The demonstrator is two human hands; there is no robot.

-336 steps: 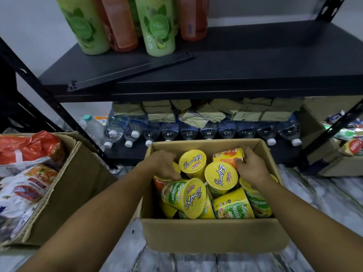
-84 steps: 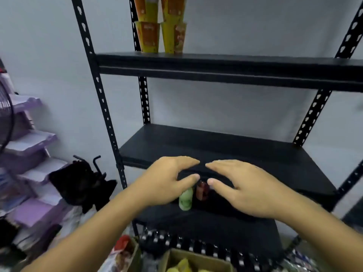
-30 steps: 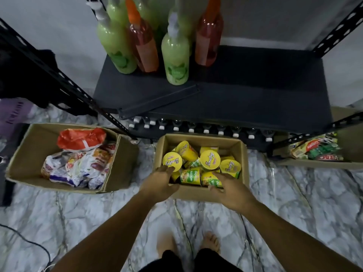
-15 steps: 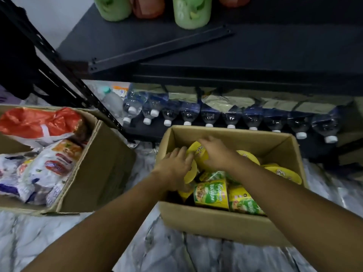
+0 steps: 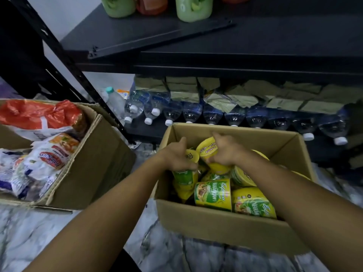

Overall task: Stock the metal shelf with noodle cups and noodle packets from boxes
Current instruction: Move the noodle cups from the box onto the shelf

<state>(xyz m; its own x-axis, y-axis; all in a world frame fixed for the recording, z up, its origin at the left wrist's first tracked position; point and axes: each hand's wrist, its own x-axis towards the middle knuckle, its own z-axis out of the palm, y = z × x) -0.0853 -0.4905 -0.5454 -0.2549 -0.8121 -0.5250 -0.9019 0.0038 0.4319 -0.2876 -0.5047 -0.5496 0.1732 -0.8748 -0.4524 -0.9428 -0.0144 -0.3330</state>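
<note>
- The left hand (image 5: pixel 175 157) has its fingers curled round a green-sided cup (image 5: pixel 184 176), with the thumb sticking up toward 12 o'clock.
- This cup stands almost upright. Its long axis runs from 12 to 6 o'clock, with the yellow lid on top, tipped a little toward 1 o'clock.
- The right hand (image 5: pixel 225 152) wraps its fingers round a yellow-sided cup (image 5: pixel 209 149). The lid end points to 11 o'clock and the base to 5 o'clock.
- Both held cups are in the far-left part of the cup box (image 5: pixel 216 222), their lids just beside each other. The box sits at 5 o'clock in the view, on the marble floor (image 5: pixel 49 232).
- At least five loose cups (image 5: pixel 213 194) are still in the box, though the arms hide part of the pile. Two lie on their sides along the near wall, with their long axes running 9 to 3 o'clock.
- One packet box (image 5: pixel 94 163) sits at 9 o'clock, full of noodle packets (image 5: pixel 47 156); I cannot count them. An orange bag (image 5: pixel 39 112) lies at its far end.
- The metal shelf (image 5: pixel 275 42) is at 12 o'clock. It carries four tall bottles (image 5: pixel 193 8), two green and two red, cut off by the frame, and one loose metal bar (image 5: pixel 161 40).
- A row of water bottles (image 5: pixel 172 114) lies beneath it with the caps toward the viewer. The exact number is unclear.
</note>
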